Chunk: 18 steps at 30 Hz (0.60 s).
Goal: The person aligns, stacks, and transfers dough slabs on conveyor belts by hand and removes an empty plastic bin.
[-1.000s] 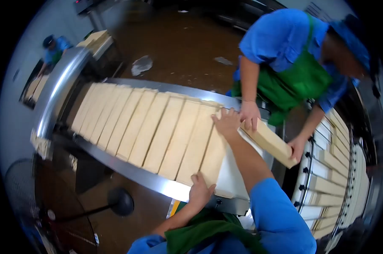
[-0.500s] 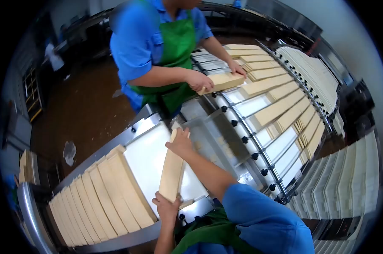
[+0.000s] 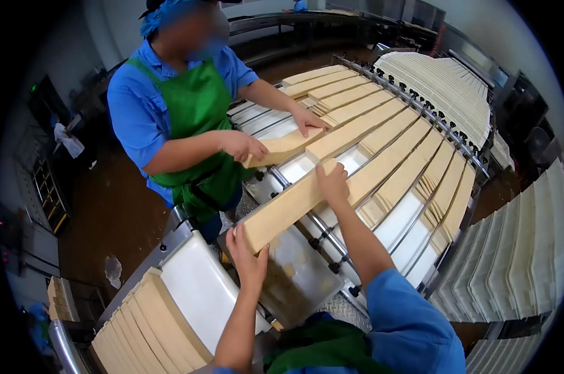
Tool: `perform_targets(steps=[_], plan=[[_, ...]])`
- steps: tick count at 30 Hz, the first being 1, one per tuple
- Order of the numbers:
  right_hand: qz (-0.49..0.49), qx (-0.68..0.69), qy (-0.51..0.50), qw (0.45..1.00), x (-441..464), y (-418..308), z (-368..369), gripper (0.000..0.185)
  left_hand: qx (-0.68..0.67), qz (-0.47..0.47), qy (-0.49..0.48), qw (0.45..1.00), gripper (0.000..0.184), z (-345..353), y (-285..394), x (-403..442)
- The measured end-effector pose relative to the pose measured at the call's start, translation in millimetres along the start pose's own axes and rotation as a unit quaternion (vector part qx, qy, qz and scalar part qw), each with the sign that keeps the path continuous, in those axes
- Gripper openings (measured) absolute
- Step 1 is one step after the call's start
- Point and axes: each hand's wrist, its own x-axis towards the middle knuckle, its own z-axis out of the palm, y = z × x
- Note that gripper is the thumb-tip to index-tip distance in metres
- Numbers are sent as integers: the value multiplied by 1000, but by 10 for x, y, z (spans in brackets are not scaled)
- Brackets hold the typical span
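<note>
While left hand (image 3: 247,265) and right hand (image 3: 333,184) pinch a slab (image 3: 282,210) by both ends, a laned table (image 3: 401,219) spreads beyond

Left of the grip: white belt (image 3: 197,274), brown floor (image 3: 126,218). The slab, earlier above that belt, now reaches across the table's near rail (image 3: 325,232).

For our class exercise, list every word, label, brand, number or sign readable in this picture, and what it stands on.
No text can be read.
Tiny green glow at the left: too small to tell whether it is a sign.
Tiny red lights at far left: too small and blurred to read.
Long, flat, pale-yellow slab and co-worker's bright green cloth apron: no lettering visible.
</note>
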Motion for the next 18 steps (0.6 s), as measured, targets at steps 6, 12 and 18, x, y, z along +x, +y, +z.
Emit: perform_targets(steps=[6,12,18], plan=[[-36,-259,-159,952,959,515,-249,76,-128,76,-163,975,76,622,-17,667],[-131,-185,-27,974,942,573,-126,75,-167,-41,-276,946,66,1498,24,860],[-372,-33,-62,925,135,400,314,60,-80,34,-201,976,50,1636,84,865]])
